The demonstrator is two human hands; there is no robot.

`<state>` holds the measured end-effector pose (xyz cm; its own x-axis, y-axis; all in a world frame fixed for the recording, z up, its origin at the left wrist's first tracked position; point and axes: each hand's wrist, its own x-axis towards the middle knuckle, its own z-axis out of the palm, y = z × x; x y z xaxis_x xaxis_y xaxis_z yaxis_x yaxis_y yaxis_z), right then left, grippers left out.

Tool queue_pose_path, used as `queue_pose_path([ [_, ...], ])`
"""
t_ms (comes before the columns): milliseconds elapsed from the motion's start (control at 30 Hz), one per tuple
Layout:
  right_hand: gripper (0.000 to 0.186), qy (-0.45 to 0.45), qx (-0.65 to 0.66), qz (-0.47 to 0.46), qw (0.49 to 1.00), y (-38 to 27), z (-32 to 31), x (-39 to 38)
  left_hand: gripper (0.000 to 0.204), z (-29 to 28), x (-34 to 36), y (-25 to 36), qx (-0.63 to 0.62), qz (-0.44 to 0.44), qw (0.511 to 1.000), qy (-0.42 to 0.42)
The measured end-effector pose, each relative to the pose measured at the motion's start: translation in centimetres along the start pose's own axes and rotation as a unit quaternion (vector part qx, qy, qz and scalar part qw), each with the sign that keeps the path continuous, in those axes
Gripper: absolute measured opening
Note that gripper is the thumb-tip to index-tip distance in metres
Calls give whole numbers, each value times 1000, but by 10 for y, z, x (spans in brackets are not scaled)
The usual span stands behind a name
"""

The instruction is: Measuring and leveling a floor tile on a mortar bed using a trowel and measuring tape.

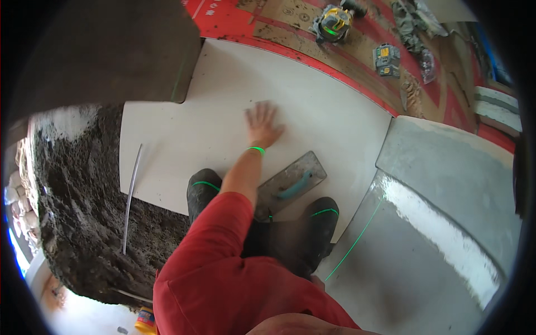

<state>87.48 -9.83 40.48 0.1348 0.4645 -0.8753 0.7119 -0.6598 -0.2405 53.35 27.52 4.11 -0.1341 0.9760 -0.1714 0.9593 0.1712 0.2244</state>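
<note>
My left hand (262, 123) lies on a large white tile (329, 106) with fingers spread, a bright green line across my wrist. Beside my forearm a grey flat trowel (301, 164) with a blue handle (296, 184) rests on the tile between my two dark boots (321, 229), which also carry green lines. Left of the tile spreads dark, wet, rough mortar (84, 195). A thin pale strip (132, 190) crosses from the tile's edge onto it. My right hand is not visible.
Dark grey slab (134, 56) at upper left; grey tiles (435, 162) with white smears at right. Beyond lie red-and-brown protective boards (285, 22) holding a yellow power tool (335, 25), a yellow-grey device (386, 58) and crumpled material (410, 39). A yellow bucket (144, 318) sits at lower left.
</note>
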Motion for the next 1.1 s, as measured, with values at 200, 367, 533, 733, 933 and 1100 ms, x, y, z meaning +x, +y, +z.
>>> queue_pose_path([
  [200,18,125,-130,-211,961,62,86,-23,109,-85,-171,-242,-46,-470,852,-226],
  [367,24,201,-30,-320,925,51,133,-74,89,-112,-371,-346,-138,-397,901,-103],
  [533,21,157,-31,-369,915,63,160,-98,75,-133,-526,-329,-406,-293,864,-65],
  [733,5,226,-131,-375,889,84,209,-84,75,-181,-601,-211,-354,-228,907,17],
  [933,42,67,334,-417,843,121,221,-91,76,-186,-619,-217,-331,-229,914,48],
  [1100,45,178,-52,-429,884,105,221,-83,79,-183,-628,-228,-328,-240,913,17],
])
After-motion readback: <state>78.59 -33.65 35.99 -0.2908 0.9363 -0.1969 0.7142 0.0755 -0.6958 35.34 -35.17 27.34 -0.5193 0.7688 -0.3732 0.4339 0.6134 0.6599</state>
